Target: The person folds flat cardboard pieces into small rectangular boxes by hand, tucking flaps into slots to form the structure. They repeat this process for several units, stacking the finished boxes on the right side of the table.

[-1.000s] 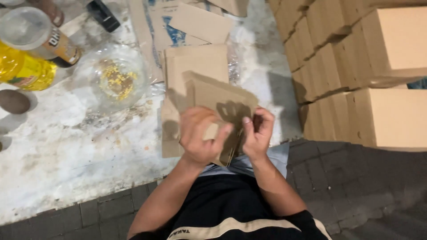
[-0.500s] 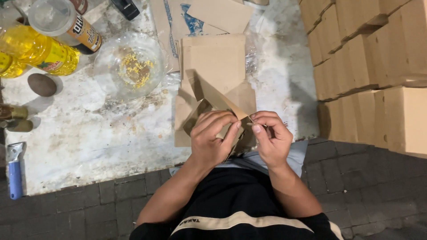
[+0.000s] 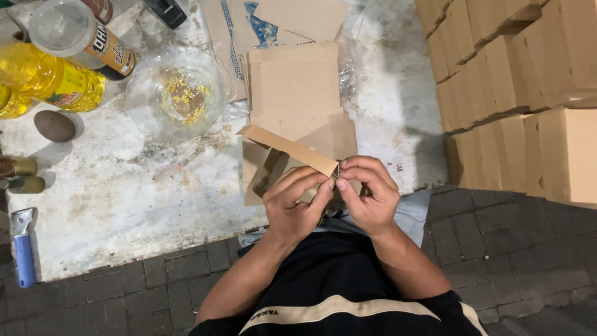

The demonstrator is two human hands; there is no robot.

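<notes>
Both my hands grip a brown cardboard box blank (image 3: 288, 149) at knee height, in front of a stack of flat cardboard blanks (image 3: 292, 84). My left hand (image 3: 296, 206) wraps the lower part of the blank, fingers curled over its edge. My right hand (image 3: 368, 194) pinches a corner of the folded flap with thumb and fingertips. The flap slants up to the left from my fingertips. The part of the blank under my hands is hidden.
A white stained slab (image 3: 124, 186) bears a clear plastic bowl with yellow crumbs (image 3: 177, 93), yellow oil bottles (image 3: 50, 78), a lidded jar (image 3: 74, 31), a brown stone (image 3: 55, 126) and a blue-handled scraper (image 3: 23, 246). Stacked folded brown boxes (image 3: 528, 93) rise at right on brick paving.
The view has dropped and shifted, bringing the scraper and bottles further in. My hands have drawn closer together at the flap's corner, and the flap now stands folded into a narrow slanted strip.
</notes>
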